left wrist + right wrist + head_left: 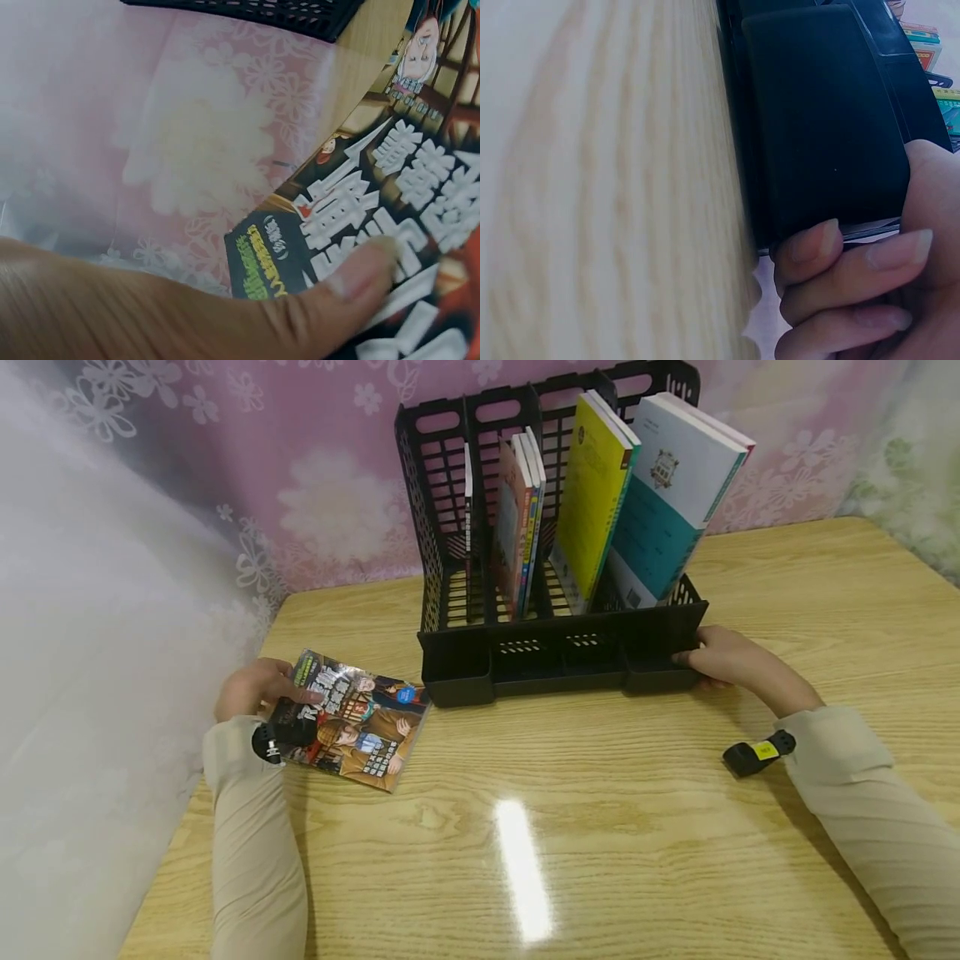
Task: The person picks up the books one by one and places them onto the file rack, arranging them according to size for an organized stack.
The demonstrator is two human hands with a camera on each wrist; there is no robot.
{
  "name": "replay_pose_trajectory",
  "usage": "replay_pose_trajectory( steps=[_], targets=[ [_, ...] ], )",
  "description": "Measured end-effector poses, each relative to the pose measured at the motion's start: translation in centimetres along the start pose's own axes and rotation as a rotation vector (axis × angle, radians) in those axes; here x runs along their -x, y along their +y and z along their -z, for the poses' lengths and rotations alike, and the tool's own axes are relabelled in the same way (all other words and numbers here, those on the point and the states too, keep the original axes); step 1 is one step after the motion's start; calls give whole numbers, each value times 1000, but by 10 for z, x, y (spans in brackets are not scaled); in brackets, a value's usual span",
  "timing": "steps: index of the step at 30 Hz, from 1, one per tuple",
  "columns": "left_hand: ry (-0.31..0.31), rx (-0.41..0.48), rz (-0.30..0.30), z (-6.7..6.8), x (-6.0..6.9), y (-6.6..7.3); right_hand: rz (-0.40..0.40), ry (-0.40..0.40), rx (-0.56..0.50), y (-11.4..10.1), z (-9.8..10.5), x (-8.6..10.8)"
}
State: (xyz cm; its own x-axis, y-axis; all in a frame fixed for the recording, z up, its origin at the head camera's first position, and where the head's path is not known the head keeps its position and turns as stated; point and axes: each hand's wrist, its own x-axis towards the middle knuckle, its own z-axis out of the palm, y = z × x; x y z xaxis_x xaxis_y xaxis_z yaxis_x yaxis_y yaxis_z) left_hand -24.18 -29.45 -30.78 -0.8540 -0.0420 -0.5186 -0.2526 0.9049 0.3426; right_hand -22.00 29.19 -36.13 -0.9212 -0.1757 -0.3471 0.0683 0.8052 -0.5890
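Observation:
My left hand [258,687] pinches a thin comic book [373,727] by its upper left corner. In the left wrist view the thumb [352,281] lies across the white title lettering on the cover [409,180]; the other fingers are hidden. A black desktop book rack [558,652] stands against the back, its front left corner close to the comic's right edge. At the rack's front right corner, my right hand [727,658] grips the black plastic. In the right wrist view the curled fingers [855,270] are at the end of the front compartment [825,120].
The rack's slots hold a thin dark book [468,527], several slim books [517,527], a yellow book [588,502] and a leaning white-and-teal book [667,485]. A flowered curtain [330,502] hangs behind the wooden table [600,827]. White cloth [112,652] borders the left side.

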Motion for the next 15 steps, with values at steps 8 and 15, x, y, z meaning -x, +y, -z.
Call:
replay_pose_trajectory(
  steps=[8, 15],
  targets=[
    [131, -64, -116, 5, 3, -1, 3, -1, -3, 1, 0, 0],
    [520, 11, -137, 8, 19, 20, 14, -17, -1, 1, 1, 0]
  ],
)
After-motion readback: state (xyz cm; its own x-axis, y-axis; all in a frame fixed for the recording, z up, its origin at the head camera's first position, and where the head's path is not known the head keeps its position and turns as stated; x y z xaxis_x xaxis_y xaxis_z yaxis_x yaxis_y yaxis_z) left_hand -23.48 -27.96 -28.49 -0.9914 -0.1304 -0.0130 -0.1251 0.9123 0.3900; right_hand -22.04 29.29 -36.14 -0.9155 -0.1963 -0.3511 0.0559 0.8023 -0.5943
